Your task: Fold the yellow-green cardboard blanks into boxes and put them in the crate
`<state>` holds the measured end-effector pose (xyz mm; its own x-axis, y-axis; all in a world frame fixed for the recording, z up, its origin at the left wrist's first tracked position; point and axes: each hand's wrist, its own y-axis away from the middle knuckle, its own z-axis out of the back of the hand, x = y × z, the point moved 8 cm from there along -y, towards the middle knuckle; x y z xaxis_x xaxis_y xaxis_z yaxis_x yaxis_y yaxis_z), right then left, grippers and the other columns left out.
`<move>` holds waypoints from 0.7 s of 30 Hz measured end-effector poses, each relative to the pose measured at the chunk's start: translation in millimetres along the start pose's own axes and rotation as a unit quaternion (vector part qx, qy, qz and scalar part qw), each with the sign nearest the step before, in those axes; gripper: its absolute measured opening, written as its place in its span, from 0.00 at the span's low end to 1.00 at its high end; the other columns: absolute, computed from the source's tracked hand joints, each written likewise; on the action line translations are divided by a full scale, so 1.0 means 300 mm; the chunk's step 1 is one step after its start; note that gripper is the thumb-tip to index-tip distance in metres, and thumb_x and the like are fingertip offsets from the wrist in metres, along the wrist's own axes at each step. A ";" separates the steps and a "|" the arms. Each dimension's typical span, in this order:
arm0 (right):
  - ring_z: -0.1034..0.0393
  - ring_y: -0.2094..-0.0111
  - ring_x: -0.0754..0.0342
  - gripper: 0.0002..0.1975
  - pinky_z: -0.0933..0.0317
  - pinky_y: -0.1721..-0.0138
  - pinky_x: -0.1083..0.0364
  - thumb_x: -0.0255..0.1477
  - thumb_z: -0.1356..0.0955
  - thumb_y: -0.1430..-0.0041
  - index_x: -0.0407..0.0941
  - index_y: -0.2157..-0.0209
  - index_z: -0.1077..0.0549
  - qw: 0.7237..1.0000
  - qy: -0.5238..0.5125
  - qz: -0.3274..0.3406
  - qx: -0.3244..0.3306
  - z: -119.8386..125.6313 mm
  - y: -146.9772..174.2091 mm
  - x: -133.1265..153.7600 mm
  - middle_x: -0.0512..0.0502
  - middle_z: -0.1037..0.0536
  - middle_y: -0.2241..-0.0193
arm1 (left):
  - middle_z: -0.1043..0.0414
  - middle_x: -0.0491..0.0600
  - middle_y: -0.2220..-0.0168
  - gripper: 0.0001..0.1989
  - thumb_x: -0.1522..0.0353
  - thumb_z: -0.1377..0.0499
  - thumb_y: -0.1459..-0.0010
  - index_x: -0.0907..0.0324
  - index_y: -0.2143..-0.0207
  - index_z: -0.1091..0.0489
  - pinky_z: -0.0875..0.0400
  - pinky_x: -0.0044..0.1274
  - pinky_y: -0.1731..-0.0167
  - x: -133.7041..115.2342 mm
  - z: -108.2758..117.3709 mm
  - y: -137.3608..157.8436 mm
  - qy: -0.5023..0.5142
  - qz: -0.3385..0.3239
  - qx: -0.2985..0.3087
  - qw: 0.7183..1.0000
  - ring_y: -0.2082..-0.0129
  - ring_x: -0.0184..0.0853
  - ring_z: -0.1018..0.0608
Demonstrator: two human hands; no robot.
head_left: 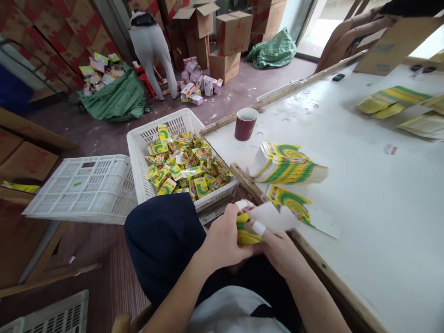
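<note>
Over my lap at the table edge, both hands grip one small yellow-green cardboard box (247,235) with its white inner flaps (272,216) sticking out to the right. My left hand (224,238) wraps its left side. My right hand (282,247) closes on the right side, with white tape round a finger. Just beyond, on the table, lies a flat unfolded carton (291,203). A stack of flat cartons (286,164) rests behind it. To the left, a white plastic crate (138,173) holds many small yellow-green boxes (183,162).
A maroon cup (246,124) stands near the wooden table rim. An overturned white crate (83,189) sits at left. More flat cartons (391,101) lie at the table's far right. Beyond are a bending person (149,44), green sacks (114,99), cardboard boxes (234,34) and another person's legs (338,41).
</note>
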<state>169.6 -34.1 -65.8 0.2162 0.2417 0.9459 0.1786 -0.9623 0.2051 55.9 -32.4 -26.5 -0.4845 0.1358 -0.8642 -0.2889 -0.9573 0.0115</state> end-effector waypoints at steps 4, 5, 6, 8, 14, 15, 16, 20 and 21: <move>0.26 0.51 0.41 0.29 0.30 0.51 0.40 0.48 0.32 0.43 0.49 0.44 0.30 0.995 -0.067 -0.064 0.027 -0.040 0.006 -0.058 0.40 0.21 0.53 | 0.32 0.51 0.56 0.25 0.72 0.37 0.58 0.54 0.55 0.37 0.30 0.30 0.61 -0.031 0.002 0.004 -0.042 -0.048 0.006 0.998 0.59 0.44 0.25; 0.27 0.49 0.41 0.30 0.32 0.48 0.39 0.50 0.32 0.43 0.49 0.43 0.31 0.998 -0.050 -0.044 0.016 -0.035 0.008 -0.053 0.40 0.21 0.52 | 0.32 0.50 0.57 0.24 0.72 0.37 0.58 0.54 0.56 0.38 0.31 0.29 0.63 -0.030 0.008 0.003 -0.048 -0.044 0.008 0.998 0.60 0.42 0.25; 0.28 0.47 0.41 0.31 0.34 0.46 0.39 0.51 0.34 0.42 0.49 0.43 0.31 1.000 -0.025 -0.015 0.011 -0.032 0.010 -0.043 0.40 0.22 0.50 | 0.32 0.49 0.59 0.24 0.72 0.38 0.58 0.54 0.56 0.38 0.31 0.28 0.65 -0.027 0.012 0.002 -0.051 -0.034 0.016 0.998 0.63 0.40 0.25; 0.33 0.42 0.42 0.31 0.38 0.42 0.40 0.50 0.35 0.40 0.49 0.40 0.33 0.997 0.053 0.055 0.024 -0.036 0.020 -0.012 0.40 0.25 0.46 | 0.33 0.46 0.61 0.24 0.71 0.38 0.58 0.54 0.56 0.40 0.31 0.27 0.66 -0.017 0.012 -0.002 -0.053 -0.013 0.040 0.998 0.65 0.38 0.25; 0.34 0.40 0.47 0.22 0.39 0.39 0.46 0.26 0.39 0.34 0.55 0.40 0.32 0.928 0.277 0.248 -0.016 -0.020 0.055 0.091 0.47 0.29 0.41 | 0.35 0.54 0.51 0.34 0.72 0.37 0.56 0.56 0.47 0.47 0.29 0.37 0.55 0.026 0.003 -0.004 -0.058 0.028 0.006 0.998 0.53 0.45 0.27; 0.34 0.40 0.48 0.23 0.39 0.39 0.46 0.25 0.40 0.34 0.56 0.40 0.33 0.922 0.284 0.260 -0.038 -0.004 0.056 0.101 0.48 0.29 0.41 | 0.36 0.56 0.49 0.35 0.73 0.37 0.57 0.57 0.46 0.47 0.31 0.39 0.52 0.033 0.007 -0.002 -0.075 0.030 -0.010 0.997 0.50 0.46 0.28; 0.34 0.40 0.49 0.24 0.39 0.39 0.46 0.24 0.40 0.34 0.56 0.40 0.33 0.916 0.291 0.270 -0.052 0.008 0.058 0.109 0.48 0.30 0.40 | 0.36 0.56 0.49 0.34 0.74 0.37 0.58 0.58 0.47 0.45 0.32 0.40 0.50 0.038 0.012 0.001 -0.093 0.029 -0.021 0.995 0.48 0.47 0.29; 0.39 0.37 0.47 0.25 0.37 0.41 0.47 0.25 0.37 0.35 0.56 0.38 0.36 0.882 0.362 0.302 -0.013 0.003 0.057 0.117 0.46 0.39 0.34 | 0.30 0.53 0.56 0.24 0.74 0.38 0.56 0.59 0.54 0.37 0.29 0.36 0.53 0.042 0.046 0.010 -0.108 0.014 -0.032 0.994 0.53 0.44 0.26; 0.39 0.37 0.46 0.24 0.35 0.42 0.48 0.25 0.37 0.35 0.56 0.40 0.34 0.873 0.382 0.304 0.004 -0.001 0.054 0.115 0.45 0.41 0.34 | 0.29 0.52 0.57 0.23 0.73 0.37 0.55 0.59 0.55 0.36 0.29 0.35 0.53 0.038 0.058 0.010 -0.107 0.006 -0.031 0.994 0.55 0.44 0.25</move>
<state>179.8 -41.5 -29.7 -0.4288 -0.4693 0.7720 0.2606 -0.8824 -0.3917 35.3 -29.2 -27.6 -0.6548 0.1688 -0.7367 -0.2341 -0.9721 -0.0147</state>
